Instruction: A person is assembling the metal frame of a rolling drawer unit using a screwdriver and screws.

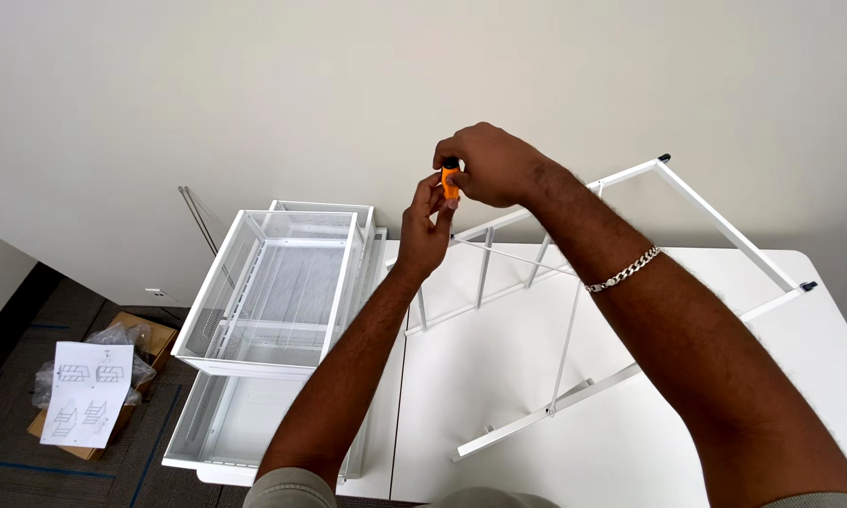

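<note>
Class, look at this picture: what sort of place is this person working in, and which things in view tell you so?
Probably an office or workroom during furniture assembly: a white table against a plain wall, dark carpet tiles, and an instruction sheet lying on an opened cardboard box, beside stacked white mesh drawers.

White table (649, 442), with a white metal frame (574, 310) lying across its top. Left of the frame, stacked white mesh baskets (277, 301) resting at the table's left edge. Farther left of the frame, down on grey carpet (9, 414), a cardboard box (146, 341) bearing a printed sheet (87, 393).
</note>
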